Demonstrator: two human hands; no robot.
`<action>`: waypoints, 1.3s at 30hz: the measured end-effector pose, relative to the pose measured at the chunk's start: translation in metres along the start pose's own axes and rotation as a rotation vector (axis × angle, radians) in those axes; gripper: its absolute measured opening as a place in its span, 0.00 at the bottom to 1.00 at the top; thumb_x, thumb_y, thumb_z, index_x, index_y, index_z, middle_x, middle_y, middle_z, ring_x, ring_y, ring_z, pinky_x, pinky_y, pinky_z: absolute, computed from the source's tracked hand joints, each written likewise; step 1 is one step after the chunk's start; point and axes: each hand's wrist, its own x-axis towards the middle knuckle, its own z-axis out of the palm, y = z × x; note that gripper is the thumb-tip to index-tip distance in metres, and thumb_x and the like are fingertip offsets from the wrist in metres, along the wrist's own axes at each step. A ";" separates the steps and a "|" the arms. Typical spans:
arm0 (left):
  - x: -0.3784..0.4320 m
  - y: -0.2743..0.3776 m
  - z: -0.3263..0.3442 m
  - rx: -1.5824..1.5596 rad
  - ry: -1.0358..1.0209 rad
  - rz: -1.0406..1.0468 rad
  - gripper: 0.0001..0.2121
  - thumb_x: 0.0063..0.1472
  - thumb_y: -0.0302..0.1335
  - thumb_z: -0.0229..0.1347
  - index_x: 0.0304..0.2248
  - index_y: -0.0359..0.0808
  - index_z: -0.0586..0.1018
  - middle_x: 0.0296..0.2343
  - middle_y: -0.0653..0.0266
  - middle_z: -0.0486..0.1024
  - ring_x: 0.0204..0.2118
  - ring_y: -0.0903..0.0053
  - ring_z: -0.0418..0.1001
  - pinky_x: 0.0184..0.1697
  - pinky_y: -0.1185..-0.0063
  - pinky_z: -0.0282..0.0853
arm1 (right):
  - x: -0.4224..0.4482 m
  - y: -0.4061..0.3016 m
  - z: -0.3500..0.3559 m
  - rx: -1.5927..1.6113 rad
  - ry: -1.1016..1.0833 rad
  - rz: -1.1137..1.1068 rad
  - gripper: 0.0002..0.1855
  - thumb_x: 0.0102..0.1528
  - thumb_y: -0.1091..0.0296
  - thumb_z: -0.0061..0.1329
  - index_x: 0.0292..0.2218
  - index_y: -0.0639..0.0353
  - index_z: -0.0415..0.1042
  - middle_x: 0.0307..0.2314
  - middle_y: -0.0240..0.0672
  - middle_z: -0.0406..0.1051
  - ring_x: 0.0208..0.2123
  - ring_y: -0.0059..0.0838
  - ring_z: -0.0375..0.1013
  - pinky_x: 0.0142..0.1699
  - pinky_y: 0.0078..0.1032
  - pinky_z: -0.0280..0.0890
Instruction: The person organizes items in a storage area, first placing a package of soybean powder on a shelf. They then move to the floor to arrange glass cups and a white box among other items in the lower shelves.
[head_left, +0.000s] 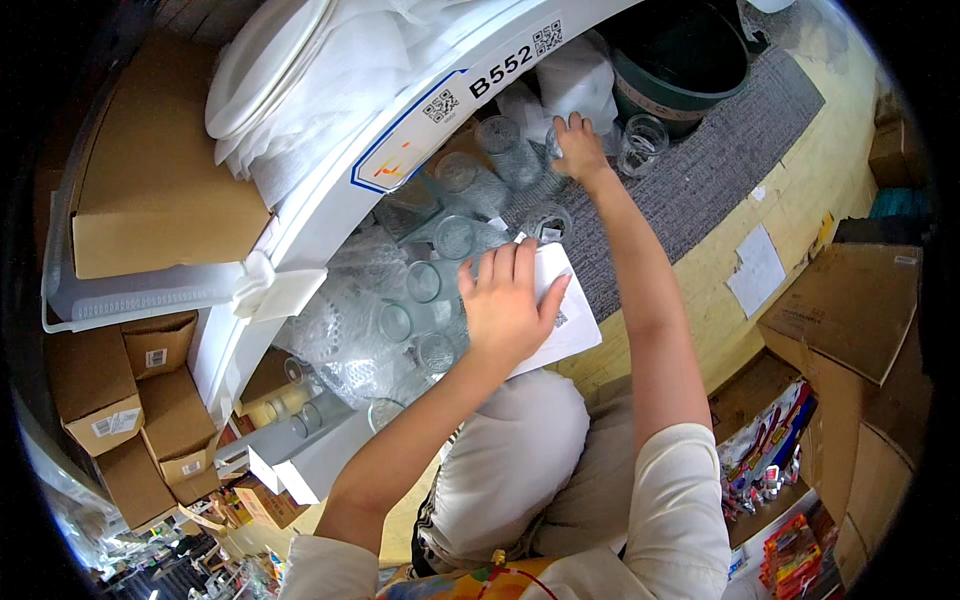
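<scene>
My left hand (510, 304) lies over white paper sheets (574, 322) above my raised knee, its thumb across their face. Part of the sheets is hidden under the palm. Farther forward, my right hand (581, 150) curls round a small clear glass vessel (553, 142), mostly covered by the fingers. Several clear glass vases or jars stand beside the hands, among them a tall one (517, 157) and another (424, 281) left of my left hand. A glass jar (551, 225) sits just beyond the sheets; another jar (643, 146) stands right of my right hand.
A white shelf beam (300, 247) bearing labels curves over the glassware. Bubble wrap (337, 330) lies at left. A dark green bucket (679, 112) stands on grey carpet (720, 157). Cardboard boxes (847, 307) are at right, with more boxes (165, 405) at left.
</scene>
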 end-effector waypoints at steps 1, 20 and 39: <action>0.000 0.000 0.000 -0.002 -0.003 0.000 0.21 0.50 0.40 0.50 0.40 0.35 0.67 0.34 0.61 0.68 0.39 0.68 0.64 0.44 0.67 0.51 | 0.001 0.001 0.000 0.024 0.029 0.016 0.37 0.30 0.66 0.57 0.44 0.58 0.58 0.38 0.45 0.58 0.44 0.46 0.58 0.43 0.39 0.63; 0.000 0.000 0.000 0.004 0.013 0.020 0.20 0.51 0.39 0.50 0.39 0.34 0.67 0.32 0.61 0.67 0.36 0.67 0.64 0.43 0.68 0.52 | 0.012 0.032 -0.048 0.028 0.180 -0.118 0.26 0.36 0.72 0.53 0.41 0.52 0.66 0.44 0.41 0.61 0.49 0.39 0.57 0.48 0.35 0.59; -0.002 -0.001 0.004 0.017 0.020 0.014 0.21 0.50 0.43 0.49 0.38 0.35 0.68 0.33 0.62 0.68 0.36 0.70 0.64 0.44 0.63 0.51 | -0.022 0.071 -0.040 -0.112 0.063 0.591 0.40 0.35 0.63 0.58 0.49 0.49 0.54 0.44 0.41 0.55 0.45 0.45 0.58 0.42 0.40 0.64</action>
